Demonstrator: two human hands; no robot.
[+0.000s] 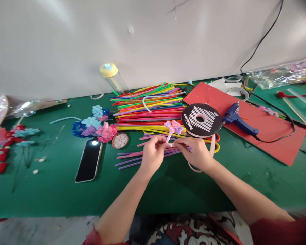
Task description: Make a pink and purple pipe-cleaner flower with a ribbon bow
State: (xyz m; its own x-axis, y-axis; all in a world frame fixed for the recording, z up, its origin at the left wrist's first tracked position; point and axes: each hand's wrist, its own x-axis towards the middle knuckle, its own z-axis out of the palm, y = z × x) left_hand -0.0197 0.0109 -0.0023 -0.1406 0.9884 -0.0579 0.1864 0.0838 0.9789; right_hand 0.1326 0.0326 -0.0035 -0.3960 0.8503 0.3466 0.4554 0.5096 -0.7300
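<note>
Now the white stem (169,137) of a small pink and purple flower (173,126) is pinched by the grip of the left hand (154,151), and the bloom is held up above it. With the right hand (195,153), a pale pink ribbon (170,145) is pinched just beside the stem. From how both hands are set, the step seems to be the wrapping of the stem with ribbon. For the next move, the ribbon would need to be kept tight and turned neatly around; if it were held too loosely, gaps could be left. How much is covered cannot be told, since the lower part is hidden. Past the right hand, a black spool (201,127) is seen beside a pile of bright fuzzy sticks (150,110). Farther right, a blue glue gun (238,122) is laid on a red board (277,143), over the green worktop (122,197).
</note>
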